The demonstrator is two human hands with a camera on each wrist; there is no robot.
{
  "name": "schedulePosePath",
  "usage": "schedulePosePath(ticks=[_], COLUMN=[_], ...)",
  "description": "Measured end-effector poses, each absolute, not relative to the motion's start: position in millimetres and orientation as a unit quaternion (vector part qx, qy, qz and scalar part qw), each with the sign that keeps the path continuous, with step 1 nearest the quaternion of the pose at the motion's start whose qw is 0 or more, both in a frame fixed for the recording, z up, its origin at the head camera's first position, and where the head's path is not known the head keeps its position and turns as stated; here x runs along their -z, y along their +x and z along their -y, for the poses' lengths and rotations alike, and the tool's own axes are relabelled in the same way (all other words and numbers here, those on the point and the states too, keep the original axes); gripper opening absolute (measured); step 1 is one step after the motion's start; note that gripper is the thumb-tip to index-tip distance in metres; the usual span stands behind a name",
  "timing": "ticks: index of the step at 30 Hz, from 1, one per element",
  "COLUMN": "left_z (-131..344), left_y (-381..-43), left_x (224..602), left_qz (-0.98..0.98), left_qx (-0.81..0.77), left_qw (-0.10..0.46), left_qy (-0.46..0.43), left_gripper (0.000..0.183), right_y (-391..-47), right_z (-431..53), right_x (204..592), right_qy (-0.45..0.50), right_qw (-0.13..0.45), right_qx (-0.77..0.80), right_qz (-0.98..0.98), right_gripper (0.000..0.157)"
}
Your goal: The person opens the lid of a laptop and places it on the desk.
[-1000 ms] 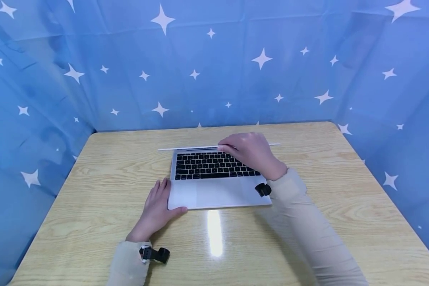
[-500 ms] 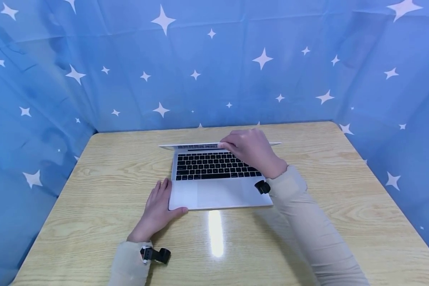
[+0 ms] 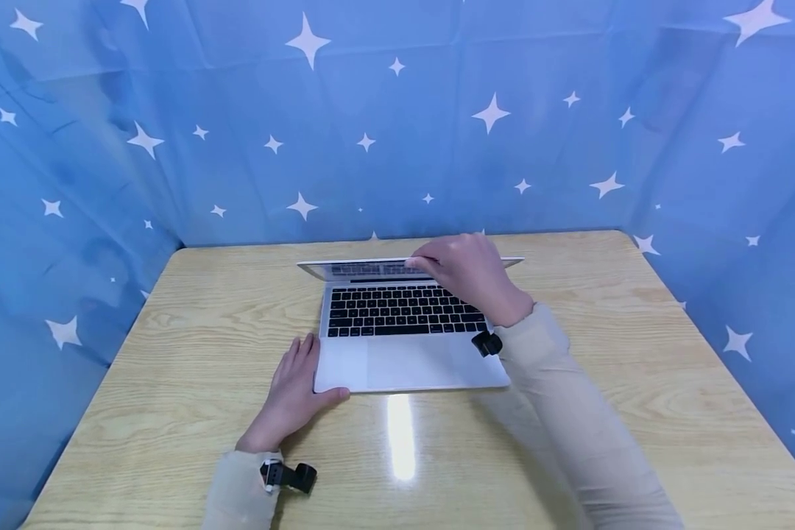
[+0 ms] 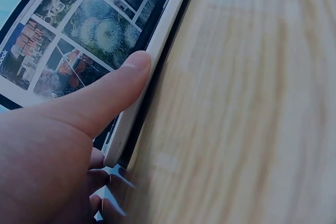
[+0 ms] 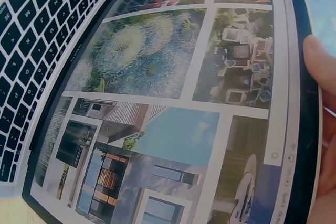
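Note:
A silver laptop [image 3: 411,361] lies on the table with its black keyboard [image 3: 384,309] facing up. Its lid [image 3: 371,269] stands raised at a steep angle. At the middle of the lid's top edge, my right hand [image 3: 473,276] pinches it between thumb and fingers. The left hand [image 3: 291,390] spans the base's near left corner, thumb [image 4: 121,85] along the front edge and straight fingers along the left side. In the right wrist view the lit screen [image 5: 173,150] shows a grid of pictures, with the right thumb [image 5: 321,64] on its rim.
A wood-grain table [image 3: 185,353] surrounds the laptop. Behind and beside it hangs a blue curtain [image 3: 252,177] with white stars. Each sleeved wrist wears a small black camera [image 3: 298,477]. A bright reflection [image 3: 400,438] lies before the laptop.
The right hand has moved slightly up and back with the lid's top edge. The lid has tilted further open, so more of its screen shows. The left hand has stayed at the corner.

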State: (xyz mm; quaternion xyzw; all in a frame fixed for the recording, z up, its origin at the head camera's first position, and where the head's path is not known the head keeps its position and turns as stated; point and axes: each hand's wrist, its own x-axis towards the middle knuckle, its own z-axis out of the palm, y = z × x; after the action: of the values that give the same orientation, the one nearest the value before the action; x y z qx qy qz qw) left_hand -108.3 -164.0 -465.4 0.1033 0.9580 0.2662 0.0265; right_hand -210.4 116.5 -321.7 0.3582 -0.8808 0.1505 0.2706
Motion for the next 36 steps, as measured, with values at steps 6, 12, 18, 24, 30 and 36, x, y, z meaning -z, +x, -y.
schedulePosePath(ticks=[6, 12, 18, 24, 30, 36], left_z=[164.0, 163.3, 163.5, 164.7, 164.2, 164.1], left_y=[-109.2, -110.7, -110.7, -110.9, -111.3, -112.1], left_x=[466.1, 466.6, 466.9, 467.3, 467.7, 469.0], left_qz=[-0.958, -0.959, -0.958, -0.959, -0.958, -0.96], left_qx=[-0.265, -0.263, -0.268, -0.266, -0.268, -0.262], left_qw=[0.029, 0.037, 0.037, 0.044, 0.046, 0.049], left_qy=[0.102, 0.095, 0.094, 0.092, 0.089, 0.086], left_gripper=[0.102, 0.103, 0.103, 0.103, 0.104, 0.103], right_y=[-215.8, -219.3, -223.7, -228.5, -234.1, -238.0], right_z=[-115.3, -114.9, -115.1, -114.7, -113.7, -113.0], right_x=[318.8, 317.7, 318.0, 316.7, 315.9, 320.6], right_qy=[0.341, 0.329, 0.326, 0.322, 0.316, 0.313], right_qw=[0.285, 0.298, 0.304, 0.306, 0.306, 0.344], right_qx=[-0.146, -0.142, -0.151, -0.153, -0.152, -0.156], right_qz=[0.884, 0.885, 0.883, 0.883, 0.885, 0.871], right_gripper=[0.028, 0.028, 0.026, 0.026, 0.027, 0.024])
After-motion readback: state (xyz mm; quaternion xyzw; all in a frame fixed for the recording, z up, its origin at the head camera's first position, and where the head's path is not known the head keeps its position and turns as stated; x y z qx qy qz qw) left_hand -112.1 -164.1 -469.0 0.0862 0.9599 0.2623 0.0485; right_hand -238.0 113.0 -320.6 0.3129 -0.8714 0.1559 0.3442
